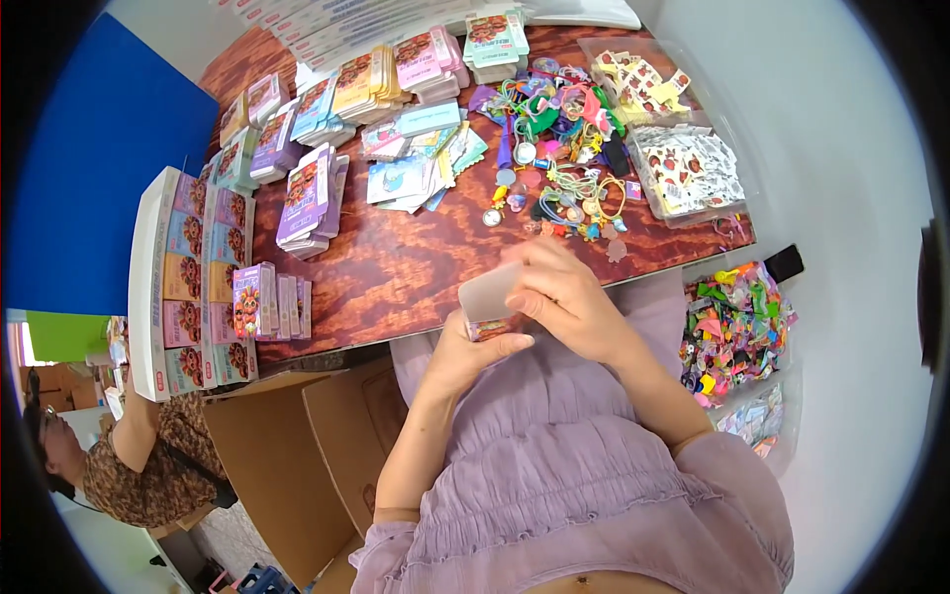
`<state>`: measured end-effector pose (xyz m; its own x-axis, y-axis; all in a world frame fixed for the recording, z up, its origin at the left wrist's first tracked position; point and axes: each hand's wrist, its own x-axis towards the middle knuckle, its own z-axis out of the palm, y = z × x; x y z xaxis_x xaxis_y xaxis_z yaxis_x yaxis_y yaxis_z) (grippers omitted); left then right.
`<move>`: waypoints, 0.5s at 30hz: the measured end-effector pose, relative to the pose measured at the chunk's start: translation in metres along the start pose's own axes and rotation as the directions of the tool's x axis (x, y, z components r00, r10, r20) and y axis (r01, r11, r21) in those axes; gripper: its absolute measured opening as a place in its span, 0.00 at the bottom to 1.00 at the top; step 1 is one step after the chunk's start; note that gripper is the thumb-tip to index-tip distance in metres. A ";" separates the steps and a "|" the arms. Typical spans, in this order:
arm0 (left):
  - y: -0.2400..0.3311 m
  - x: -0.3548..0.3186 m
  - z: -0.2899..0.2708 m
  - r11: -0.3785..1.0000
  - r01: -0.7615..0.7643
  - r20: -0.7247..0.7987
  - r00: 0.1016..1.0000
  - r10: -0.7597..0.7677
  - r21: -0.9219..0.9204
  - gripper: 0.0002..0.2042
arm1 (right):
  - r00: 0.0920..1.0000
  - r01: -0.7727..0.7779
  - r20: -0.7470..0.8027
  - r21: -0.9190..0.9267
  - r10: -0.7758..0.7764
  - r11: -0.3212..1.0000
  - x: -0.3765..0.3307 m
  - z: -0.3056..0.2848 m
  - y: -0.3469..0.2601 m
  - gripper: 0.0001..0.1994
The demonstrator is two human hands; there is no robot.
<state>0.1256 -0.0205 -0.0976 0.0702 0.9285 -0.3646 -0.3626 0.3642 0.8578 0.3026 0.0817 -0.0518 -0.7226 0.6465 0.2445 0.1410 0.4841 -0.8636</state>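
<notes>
Both hands grasp one small box [488, 302] at the wooden table's [416, 267] near edge: left hand [473, 348] beneath, right hand [559, 297] pinching its flap. Many finished boxes [307, 198] stand stacked across that table; loose trinkets [559, 148] remain, so packing looks partway done.

The person wears a lilac smocked top [554, 465] with gathered, puffed short sleeves [737, 495]; both forearms are bare, and no rings or watch show.

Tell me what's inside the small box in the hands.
Cannot tell. The small box shows only its pale flap and a patterned side; the left hand wraps its bottom, the right hand covers its side, hiding any contents.
</notes>
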 end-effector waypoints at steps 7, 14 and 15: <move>-0.008 0.003 0.002 0.970 -0.117 -0.002 0.993 0.119 -0.212 0.28 | 1.000 0.017 -0.027 0.443 -0.005 0.896 -0.001 0.001 0.003 0.13; -0.008 0.010 0.009 0.931 -0.085 0.003 0.996 0.093 -0.355 0.27 | 0.992 -0.102 -0.046 0.287 0.120 0.953 -0.004 0.002 0.023 0.11; -0.001 0.007 0.013 0.916 -0.127 -0.039 0.992 0.122 -0.380 0.25 | 0.977 -0.068 -0.171 0.315 0.127 0.947 -0.004 0.007 0.028 0.11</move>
<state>0.1390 -0.0132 -0.0967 -0.0105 0.9625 -0.2710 -0.6939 0.1881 0.6951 0.3049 0.0888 -0.0801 -0.5729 0.7936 0.2047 -0.0310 0.2286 -0.9730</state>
